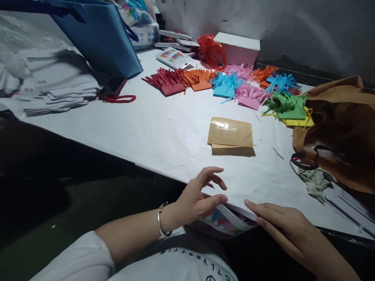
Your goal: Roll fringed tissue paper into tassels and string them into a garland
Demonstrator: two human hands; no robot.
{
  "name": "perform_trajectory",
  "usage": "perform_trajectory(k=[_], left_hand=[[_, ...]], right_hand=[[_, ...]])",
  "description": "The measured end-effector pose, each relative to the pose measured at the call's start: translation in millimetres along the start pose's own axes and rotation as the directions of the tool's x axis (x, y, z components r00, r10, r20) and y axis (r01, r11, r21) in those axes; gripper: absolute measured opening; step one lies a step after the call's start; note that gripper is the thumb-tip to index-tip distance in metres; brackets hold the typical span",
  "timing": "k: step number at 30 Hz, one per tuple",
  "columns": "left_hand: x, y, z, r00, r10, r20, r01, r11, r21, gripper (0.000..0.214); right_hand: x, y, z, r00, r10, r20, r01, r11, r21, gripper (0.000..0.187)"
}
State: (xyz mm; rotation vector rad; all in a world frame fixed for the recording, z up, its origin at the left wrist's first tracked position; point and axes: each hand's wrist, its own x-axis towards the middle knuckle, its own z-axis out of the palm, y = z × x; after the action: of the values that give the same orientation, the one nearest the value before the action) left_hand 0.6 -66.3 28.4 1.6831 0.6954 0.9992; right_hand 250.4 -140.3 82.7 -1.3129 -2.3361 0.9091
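Packet (224,221) between my half-open left fingers (212,201) and right fingers (263,210), which pinch its corner, might slip if I loosen that pinch.

Reads "CTLY" within a longer, inverted line on the near white shirt (175,269); shows blue Chinese characters, mostly unclear, on the far left plastic bag (146,37).
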Motion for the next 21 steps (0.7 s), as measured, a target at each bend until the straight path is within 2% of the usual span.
perform_trajectory(k=[2, 3, 5, 6, 7, 9, 13, 16, 18, 21], left_hand=[[0.8, -0.9, 1.4, 0.978, 0.194, -0.071, -0.177, 0.965, 0.191, 0.039], [0.9, 0.8, 3.9, 0.942, 0.327, -0.071, -0.289, 0.903, 0.318, 0.029], [0.9, 7.8, 12.5, 0.848, 0.529, 0.029, -0.466, 0.717, 0.518, 0.011], [1.2, 12.3, 17.9, 0.817, 0.568, 0.102, -0.518, 0.645, 0.562, 0.005], [1.7, 16.7, 23.7, 0.804, 0.571, 0.166, -0.549, 0.607, 0.575, 0.003], [4.2, 23.2, 34.0, 0.797, 0.548, 0.253, -0.585, 0.597, 0.549, 0.011], [11.3, 23.2, 42.5, 0.786, 0.537, 0.305, -0.610, 0.595, 0.524, 0.015], [13.7, 20.5, 37.7, 0.812, 0.487, 0.323, -0.583, 0.632, 0.511, 0.011], [13.7, 21.9, 30.6, 0.838, 0.420, 0.347, -0.545, 0.668, 0.507, 0.009], [14.0, 26.0, 15.7, 0.867, 0.331, 0.372, -0.494, 0.664, 0.561, 0.014]], right_hand=[[-5.6, 3.1, -2.0, 0.999, 0.029, -0.024, -0.028, 0.999, 0.037, 0.053], [-6.8, 3.4, -2.0, 0.999, 0.040, -0.036, -0.038, 0.998, 0.059, 0.052], [-5.9, 2.3, -1.7, 0.996, 0.071, -0.045, -0.066, 0.993, 0.102, 0.047], [-4.2, 1.3, -1.7, 0.996, 0.083, -0.037, -0.078, 0.989, 0.124, 0.044], [-2.2, 0.4, -2.2, 0.995, 0.092, -0.023, -0.088, 0.986, 0.144, 0.042], [2.0, -1.2, -4.1, 0.995, 0.102, 0.002, -0.101, 0.981, 0.168, 0.038], [5.1, -2.9, -6.6, 0.993, 0.118, -0.010, -0.116, 0.984, 0.133, 0.034], [1.8, -4.1, -0.2, 0.992, 0.119, -0.036, -0.114, 0.987, 0.116, 0.033], [-1.7, -3.7, 9.7, 0.991, 0.107, -0.082, -0.098, 0.989, 0.111, 0.039], [-6.1, -0.6, 30.6, 0.966, 0.072, -0.246, -0.047, 0.993, 0.106, 0.047]])
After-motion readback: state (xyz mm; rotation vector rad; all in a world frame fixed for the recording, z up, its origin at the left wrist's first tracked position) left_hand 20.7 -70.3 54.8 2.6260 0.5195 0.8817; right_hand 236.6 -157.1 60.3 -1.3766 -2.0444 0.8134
